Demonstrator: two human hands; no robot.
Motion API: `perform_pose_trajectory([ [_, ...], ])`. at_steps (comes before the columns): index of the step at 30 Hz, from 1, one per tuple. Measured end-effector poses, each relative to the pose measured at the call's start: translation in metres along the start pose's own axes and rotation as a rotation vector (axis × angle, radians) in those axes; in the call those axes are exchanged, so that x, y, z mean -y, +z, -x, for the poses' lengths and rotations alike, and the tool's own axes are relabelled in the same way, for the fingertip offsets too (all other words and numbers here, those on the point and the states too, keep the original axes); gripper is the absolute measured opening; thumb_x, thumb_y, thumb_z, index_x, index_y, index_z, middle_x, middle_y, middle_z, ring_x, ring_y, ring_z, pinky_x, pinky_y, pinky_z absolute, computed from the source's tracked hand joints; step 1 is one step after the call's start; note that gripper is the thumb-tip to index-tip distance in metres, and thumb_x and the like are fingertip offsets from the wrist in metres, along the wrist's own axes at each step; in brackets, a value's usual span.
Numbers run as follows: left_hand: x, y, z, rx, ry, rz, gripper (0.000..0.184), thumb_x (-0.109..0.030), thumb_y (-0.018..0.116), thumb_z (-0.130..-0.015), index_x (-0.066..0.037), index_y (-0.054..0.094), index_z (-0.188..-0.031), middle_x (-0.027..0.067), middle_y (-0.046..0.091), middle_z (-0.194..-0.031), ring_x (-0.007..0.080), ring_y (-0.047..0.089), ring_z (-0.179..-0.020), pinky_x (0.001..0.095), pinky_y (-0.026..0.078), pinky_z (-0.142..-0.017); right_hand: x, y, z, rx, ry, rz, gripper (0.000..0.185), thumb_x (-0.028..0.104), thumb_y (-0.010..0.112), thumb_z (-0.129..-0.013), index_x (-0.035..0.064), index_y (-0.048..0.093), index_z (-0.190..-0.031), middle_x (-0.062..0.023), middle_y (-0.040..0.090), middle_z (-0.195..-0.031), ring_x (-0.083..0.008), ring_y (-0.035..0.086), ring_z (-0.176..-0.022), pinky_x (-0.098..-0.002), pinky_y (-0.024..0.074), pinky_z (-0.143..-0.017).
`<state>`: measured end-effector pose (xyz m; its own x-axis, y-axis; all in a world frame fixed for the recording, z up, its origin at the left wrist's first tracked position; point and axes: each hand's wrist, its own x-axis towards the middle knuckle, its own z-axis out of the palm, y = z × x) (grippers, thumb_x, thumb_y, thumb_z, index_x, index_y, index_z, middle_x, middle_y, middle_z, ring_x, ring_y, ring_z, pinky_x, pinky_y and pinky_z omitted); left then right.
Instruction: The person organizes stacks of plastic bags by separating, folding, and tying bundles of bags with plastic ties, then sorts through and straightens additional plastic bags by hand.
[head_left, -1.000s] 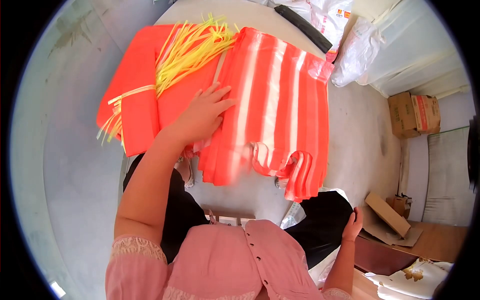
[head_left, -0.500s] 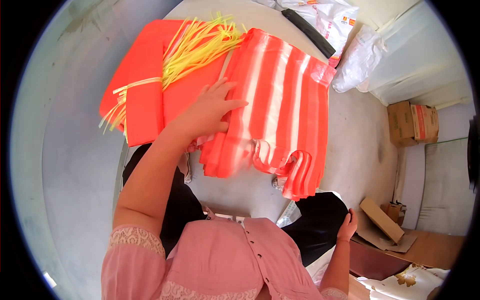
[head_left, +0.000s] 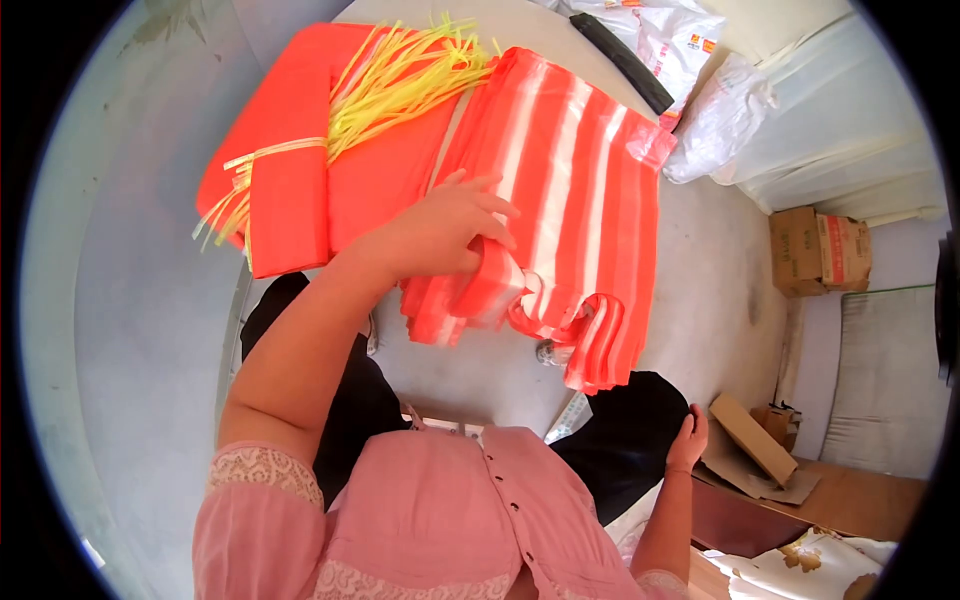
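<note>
A stack of red-and-white striped plastic bags (head_left: 565, 190) lies on the table in front of me, with cut-out handles hanging over the near edge. My left hand (head_left: 460, 230) is on the stack's left side, its thumb and fingers closed around a lifted fold of the upper bag. Some fingertips rest along the striped surface. Away from the bags, my right hand (head_left: 687, 440) lies on the knee of my black trousers (head_left: 630, 430), its fingers laid over it and holding nothing.
Left of the stack are folded red bags (head_left: 290, 200) tied with a yellow strip, with a bunch of yellow strips (head_left: 410, 85) on top. A black roll (head_left: 620, 62) and white plastic sacks (head_left: 720, 115) are at the back right. Cardboard boxes (head_left: 815, 250) stand at right.
My left hand has moved slightly right and down, and a bag's near-left part is now raised and folded under it. My right hand stays on the knee; the view has shifted a little.
</note>
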<state>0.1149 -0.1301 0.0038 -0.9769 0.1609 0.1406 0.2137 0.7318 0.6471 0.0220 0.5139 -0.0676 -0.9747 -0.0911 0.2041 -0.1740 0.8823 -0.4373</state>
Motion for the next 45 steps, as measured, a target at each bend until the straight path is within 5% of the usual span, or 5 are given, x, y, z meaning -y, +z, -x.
perform_pose_trajectory([
  [6,0.013,0.013,-0.012,-0.024,-0.033,0.09,0.029,0.0,0.067,-0.078,-0.005,0.079,-0.103,0.008,0.067,-0.14,0.0354,0.041,-0.152,0.0567,0.025,-0.128,0.13,0.024,-0.01,-0.013,-0.378,0.03,0.039,0.008,0.066,-0.095,-0.0007,0.065,-0.133,-0.0183,0.068,-0.129,-0.0331,0.065,-0.119,-0.0409,0.0508,-0.105],
  [19,0.01,0.008,-0.008,-0.033,-0.007,0.141,0.032,0.001,0.064,-0.081,-0.007,0.078,-0.109,0.0079,0.068,-0.137,0.0368,0.043,-0.15,0.055,0.028,-0.126,0.396,0.122,-0.023,0.494,-0.24,-0.684,0.053,0.006,0.063,-0.1,0.0011,0.049,-0.151,-0.0102,0.068,-0.122,-0.0168,0.067,-0.104,-0.0325,0.0543,-0.091],
  [33,0.015,0.015,-0.003,-0.078,0.015,0.145,0.041,0.008,0.067,-0.08,-0.011,0.074,-0.116,0.009,0.072,-0.126,0.0392,0.048,-0.146,0.0521,0.04,-0.114,0.39,0.129,0.024,0.921,0.616,-1.511,0.042,0.01,0.061,-0.104,0.0107,0.053,-0.145,0.0001,0.066,-0.114,-0.0093,0.063,-0.091,-0.0269,0.0511,-0.076],
  [39,0.017,0.015,-0.001,-0.073,0.051,0.05,0.046,0.009,0.071,-0.076,-0.011,0.073,-0.117,0.0122,0.072,-0.122,0.0399,0.05,-0.143,0.0479,0.043,-0.112,0.39,0.125,0.026,0.906,0.524,-1.597,0.043,0.011,0.067,-0.102,0.0141,0.055,-0.143,0.0003,0.065,-0.136,-0.0144,0.064,-0.12,-0.0338,0.0523,-0.103],
  [45,0.009,-0.005,0.002,0.102,0.058,0.171,0.056,0.0,0.083,-0.07,-0.01,0.07,-0.124,0.0108,0.062,-0.141,0.0395,0.038,-0.151,0.0492,0.04,-0.119,0.388,0.127,0.012,0.811,0.417,-1.67,0.041,0.007,0.063,-0.103,0.0114,0.054,-0.143,-0.0032,0.069,-0.124,-0.0142,0.066,-0.111,-0.0335,0.0544,-0.094],
])
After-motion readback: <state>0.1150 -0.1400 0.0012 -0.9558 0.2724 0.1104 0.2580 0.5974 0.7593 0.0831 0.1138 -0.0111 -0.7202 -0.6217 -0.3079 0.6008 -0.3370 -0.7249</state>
